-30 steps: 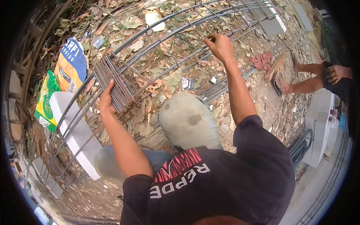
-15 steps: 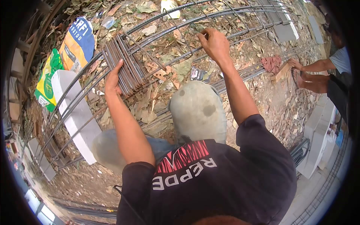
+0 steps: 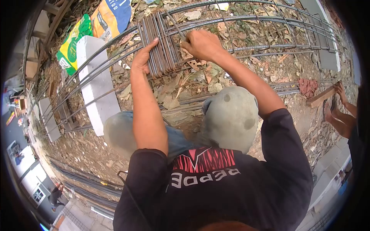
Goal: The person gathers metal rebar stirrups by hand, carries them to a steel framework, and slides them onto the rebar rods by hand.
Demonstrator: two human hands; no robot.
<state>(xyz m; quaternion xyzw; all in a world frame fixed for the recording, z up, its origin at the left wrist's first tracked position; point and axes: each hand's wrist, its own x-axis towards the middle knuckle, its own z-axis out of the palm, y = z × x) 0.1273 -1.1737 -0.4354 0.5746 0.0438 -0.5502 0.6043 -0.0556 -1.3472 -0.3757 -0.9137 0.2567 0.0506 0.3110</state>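
Observation:
My left hand (image 3: 142, 60) grips the near-left side of a tight stack of rusty rebar stirrups (image 3: 157, 46), thumb along the outermost one and the other fingers partly hidden. The stack is threaded around long ribbed steel bars (image 3: 246, 20). One stirrup (image 3: 175, 25) leans away from the stack on its right side. My right hand (image 3: 203, 45) is closed around that leaning stirrup, its fingertips partly hidden behind the hand. Farther right, more stirrups (image 3: 286, 29) stand spaced out along the bars.
White blocks (image 3: 96, 82) lie beneath the bars at left, and a grey block (image 3: 322, 42) at right. Green (image 3: 73, 46) and orange-blue bags (image 3: 110, 19) lie behind. At right, another person's hand (image 3: 340, 92) touches a wooden piece (image 3: 322, 96) near a red cloth (image 3: 307, 87).
My right hand has come left and closed on the stirrup leaning from the stack. My left hand stays on the stack. The camera view has shifted.

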